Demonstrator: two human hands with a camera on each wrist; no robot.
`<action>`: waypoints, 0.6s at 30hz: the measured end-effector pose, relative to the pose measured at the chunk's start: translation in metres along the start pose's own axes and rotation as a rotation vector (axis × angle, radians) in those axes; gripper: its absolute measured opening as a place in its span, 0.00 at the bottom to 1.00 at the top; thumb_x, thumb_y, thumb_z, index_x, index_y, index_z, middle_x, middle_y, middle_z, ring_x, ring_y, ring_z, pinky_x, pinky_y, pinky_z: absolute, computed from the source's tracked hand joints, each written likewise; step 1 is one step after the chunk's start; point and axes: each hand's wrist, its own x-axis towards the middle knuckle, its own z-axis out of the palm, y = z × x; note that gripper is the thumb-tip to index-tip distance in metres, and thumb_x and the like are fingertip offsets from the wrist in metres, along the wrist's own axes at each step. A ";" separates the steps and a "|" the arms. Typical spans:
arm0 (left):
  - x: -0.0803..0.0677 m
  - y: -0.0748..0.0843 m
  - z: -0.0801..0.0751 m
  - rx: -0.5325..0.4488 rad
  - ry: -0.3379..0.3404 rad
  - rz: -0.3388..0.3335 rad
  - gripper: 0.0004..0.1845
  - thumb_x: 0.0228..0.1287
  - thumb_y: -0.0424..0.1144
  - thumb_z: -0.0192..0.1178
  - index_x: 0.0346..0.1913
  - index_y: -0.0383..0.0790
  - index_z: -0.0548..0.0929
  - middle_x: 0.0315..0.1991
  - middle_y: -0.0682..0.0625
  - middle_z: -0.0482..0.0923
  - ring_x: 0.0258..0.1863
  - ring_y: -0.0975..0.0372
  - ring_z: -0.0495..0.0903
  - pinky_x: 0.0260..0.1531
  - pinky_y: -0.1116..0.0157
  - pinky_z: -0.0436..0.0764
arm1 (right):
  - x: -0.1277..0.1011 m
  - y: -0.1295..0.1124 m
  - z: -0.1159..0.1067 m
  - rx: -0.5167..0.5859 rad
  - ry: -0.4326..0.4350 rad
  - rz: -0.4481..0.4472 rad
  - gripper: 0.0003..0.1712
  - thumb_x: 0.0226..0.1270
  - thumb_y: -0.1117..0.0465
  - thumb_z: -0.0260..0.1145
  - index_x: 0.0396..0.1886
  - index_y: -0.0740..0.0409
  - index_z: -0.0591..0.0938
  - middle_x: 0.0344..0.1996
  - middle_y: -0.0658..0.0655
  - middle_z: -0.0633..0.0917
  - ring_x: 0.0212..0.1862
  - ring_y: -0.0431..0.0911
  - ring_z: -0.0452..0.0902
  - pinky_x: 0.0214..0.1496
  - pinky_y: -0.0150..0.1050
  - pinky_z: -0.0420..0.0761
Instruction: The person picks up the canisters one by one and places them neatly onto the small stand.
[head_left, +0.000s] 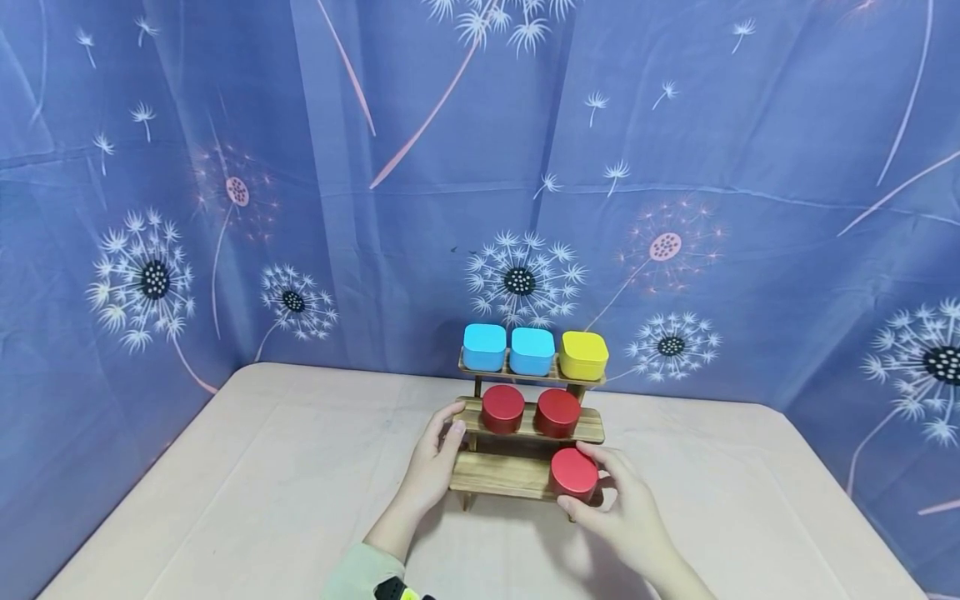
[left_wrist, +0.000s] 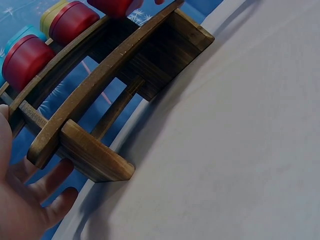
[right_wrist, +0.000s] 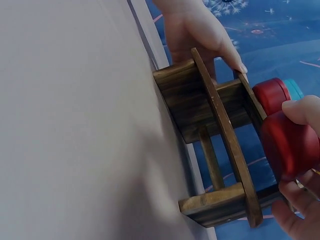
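A three-tier wooden stand [head_left: 495,475] stands on the table. My left hand [head_left: 429,468] grips its left end, with the thumb on the middle tier's edge and the other fingers lower at the side. Between thumb and fingers, my right hand [head_left: 626,518] pinches a round red tin [head_left: 574,472]; in the right wrist view this tin [right_wrist: 290,142] appears slightly above the bottom tier. Two more red tins [head_left: 502,408] sit on the middle tier. Along the top tier are two light-blue square tins [head_left: 484,347] and one yellow square tin [head_left: 583,355] at the right.
A pale cloth covers the table [head_left: 247,475] around the stand. Close behind the stand hangs a blue curtain [head_left: 405,250] printed with dandelions, which also encloses both sides.
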 end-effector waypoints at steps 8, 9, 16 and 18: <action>0.000 0.002 0.000 0.007 0.002 -0.009 0.21 0.74 0.51 0.44 0.65 0.54 0.67 0.68 0.46 0.65 0.66 0.50 0.65 0.68 0.48 0.61 | 0.000 -0.005 0.006 0.041 -0.020 0.019 0.36 0.43 0.63 0.79 0.57 0.53 0.77 0.48 0.53 0.80 0.42 0.32 0.72 0.32 0.32 0.82; 0.000 0.002 0.000 0.007 0.002 -0.011 0.21 0.74 0.50 0.44 0.65 0.53 0.67 0.68 0.46 0.65 0.67 0.50 0.65 0.68 0.49 0.61 | 0.000 -0.005 0.007 0.043 -0.025 0.021 0.36 0.43 0.63 0.79 0.57 0.53 0.77 0.48 0.52 0.80 0.43 0.32 0.72 0.33 0.32 0.83; -0.009 0.028 -0.002 0.006 -0.001 -0.016 0.20 0.75 0.42 0.44 0.65 0.44 0.68 0.67 0.41 0.65 0.66 0.46 0.64 0.68 0.47 0.61 | -0.001 -0.008 0.013 0.113 -0.066 0.077 0.36 0.44 0.63 0.78 0.58 0.54 0.77 0.47 0.53 0.80 0.43 0.34 0.77 0.34 0.35 0.85; -0.012 0.035 -0.003 0.010 -0.004 -0.013 0.20 0.75 0.41 0.44 0.65 0.42 0.68 0.67 0.40 0.65 0.66 0.46 0.65 0.67 0.47 0.61 | -0.001 -0.009 0.014 0.127 -0.070 0.072 0.36 0.44 0.62 0.79 0.57 0.53 0.77 0.46 0.52 0.80 0.42 0.34 0.77 0.33 0.35 0.85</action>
